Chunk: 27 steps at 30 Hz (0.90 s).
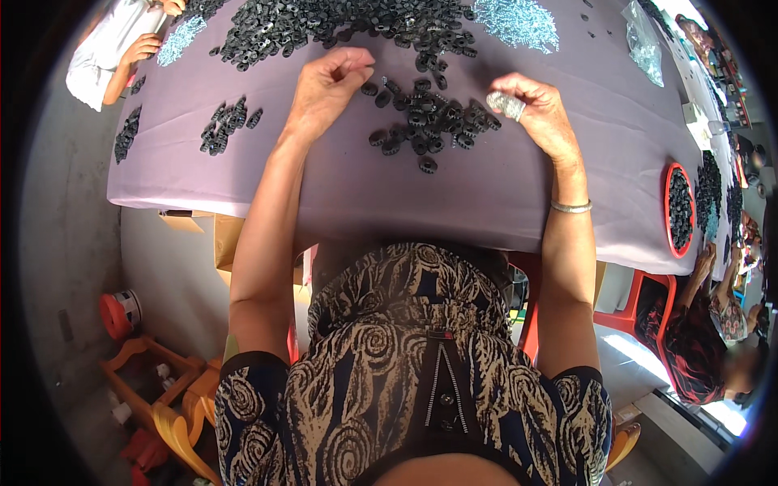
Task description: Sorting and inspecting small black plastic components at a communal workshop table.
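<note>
My left hand [328,89] is raised over the purple cloth-covered table [324,174], fingertips pinched at the upper left of a loose group of black ridged oval plastic parts [429,121]. What it holds, if anything, is too small to tell. My right hand [533,113], its thumb wrapped in pale material [506,104], is curled at the right of that group; whatever is in its fingers is hidden. A large heap of black parts [308,24] lies beyond, beside a pile of small pale-blue pieces [515,23].
Small clusters of black parts [223,125] lie at left; a red tray of parts [679,206] and a plastic bag [644,44] at right. A co-worker [105,53] is at upper left, others [713,340] at right. Cardboard boxes [227,243] and chairs [640,308] are below.
</note>
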### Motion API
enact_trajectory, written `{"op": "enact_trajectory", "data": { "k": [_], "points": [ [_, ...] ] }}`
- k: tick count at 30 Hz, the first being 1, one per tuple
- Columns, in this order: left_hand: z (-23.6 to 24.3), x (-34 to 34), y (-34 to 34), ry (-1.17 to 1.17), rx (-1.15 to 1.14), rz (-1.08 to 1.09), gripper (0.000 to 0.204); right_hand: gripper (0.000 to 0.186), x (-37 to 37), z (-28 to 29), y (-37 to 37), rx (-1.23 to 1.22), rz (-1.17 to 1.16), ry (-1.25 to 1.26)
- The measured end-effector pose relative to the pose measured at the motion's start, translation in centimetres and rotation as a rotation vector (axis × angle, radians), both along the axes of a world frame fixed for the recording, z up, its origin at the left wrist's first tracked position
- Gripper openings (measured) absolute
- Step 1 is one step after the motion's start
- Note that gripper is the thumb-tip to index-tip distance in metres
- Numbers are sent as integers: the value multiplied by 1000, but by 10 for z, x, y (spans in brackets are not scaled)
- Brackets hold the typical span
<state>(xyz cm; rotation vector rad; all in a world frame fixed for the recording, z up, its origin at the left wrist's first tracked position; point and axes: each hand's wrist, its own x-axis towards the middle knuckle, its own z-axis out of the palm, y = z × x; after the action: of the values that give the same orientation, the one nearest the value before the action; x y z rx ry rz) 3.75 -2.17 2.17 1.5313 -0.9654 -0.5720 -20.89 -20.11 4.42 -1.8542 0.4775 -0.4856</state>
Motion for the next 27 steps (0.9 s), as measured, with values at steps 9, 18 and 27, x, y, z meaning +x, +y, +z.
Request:
{"op": "enact_trajectory", "data": {
  "k": [9, 18, 27],
  "points": [
    [-21, 4, 25, -33, -30, 85, 18, 8, -14, -12, 4, -45, -95, 27],
    [-10, -13, 18, -416, 13, 85, 28, 7, -13, -17, 4, -164, -160, 165],
    [-12, -16, 17, -718, 135, 72, 24, 7, -12, -18, 4, -160, -171, 151]
  ]
}}
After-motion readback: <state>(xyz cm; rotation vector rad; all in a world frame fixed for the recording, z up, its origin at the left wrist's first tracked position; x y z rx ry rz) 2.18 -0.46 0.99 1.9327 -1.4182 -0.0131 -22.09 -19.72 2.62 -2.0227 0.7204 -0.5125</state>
